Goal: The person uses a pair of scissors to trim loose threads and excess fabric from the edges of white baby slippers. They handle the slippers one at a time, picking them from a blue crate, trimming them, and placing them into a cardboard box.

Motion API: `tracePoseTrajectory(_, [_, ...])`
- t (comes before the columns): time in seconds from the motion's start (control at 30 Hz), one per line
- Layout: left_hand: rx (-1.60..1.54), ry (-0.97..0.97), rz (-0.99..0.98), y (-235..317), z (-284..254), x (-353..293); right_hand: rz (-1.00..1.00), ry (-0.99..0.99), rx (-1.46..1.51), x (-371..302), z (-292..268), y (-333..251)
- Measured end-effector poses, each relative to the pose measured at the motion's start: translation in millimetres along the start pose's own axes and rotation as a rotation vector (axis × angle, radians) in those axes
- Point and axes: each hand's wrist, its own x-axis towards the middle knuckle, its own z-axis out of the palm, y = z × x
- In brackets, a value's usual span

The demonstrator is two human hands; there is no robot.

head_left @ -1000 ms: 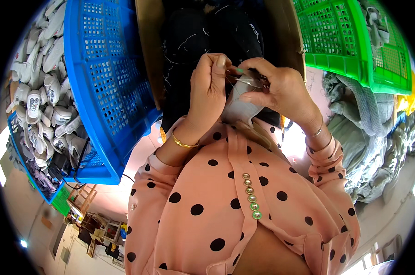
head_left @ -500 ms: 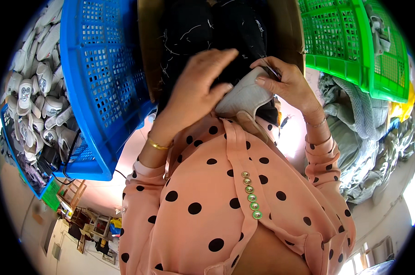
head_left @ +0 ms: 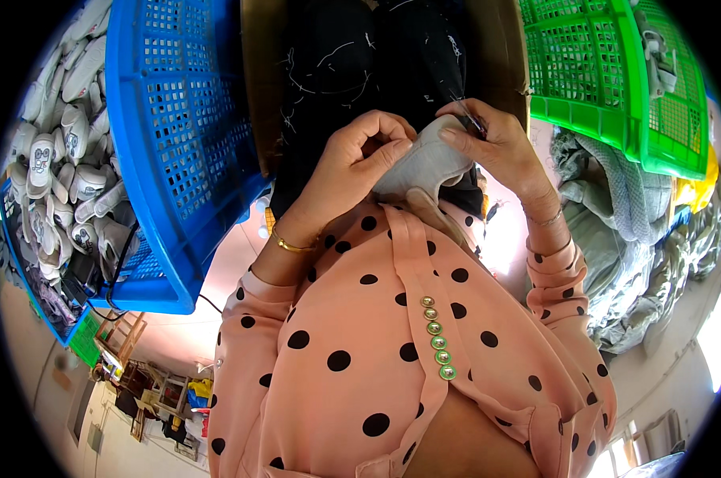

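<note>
A pale grey fabric shoe upper (head_left: 428,163) is held over my lap, its beige strip hanging toward my blouse. My right hand (head_left: 500,143) is closed on its far right edge, thumb on top. In the same hand sits a small, dark, slim metal tool (head_left: 473,121), perhaps thread snips, mostly hidden by the fingers. At the left edge of the upper my left hand (head_left: 368,151) is closed in a pinch, fingers curled and thumb against them. Whatever lies between those fingertips is too small to make out.
A blue plastic basket (head_left: 177,151) stands at my left, beyond it a heap of grey shoe uppers (head_left: 70,167). At right are a green basket (head_left: 587,72) and piled grey fabric (head_left: 615,215). Cardboard (head_left: 261,88) flanks my dark-clothed legs (head_left: 336,56), which carry loose white threads.
My left hand, spread and blurred before, has come down to the upper's left edge and closed into a pinch. The right hand keeps its hold with little movement.
</note>
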Motion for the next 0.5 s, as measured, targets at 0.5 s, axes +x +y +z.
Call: tracePoseTrajectory(0.5, [-0.035, 0.163, 0.011, -2, 7, 0, -0.118, 0.107, -0.118, -3, 11, 9])
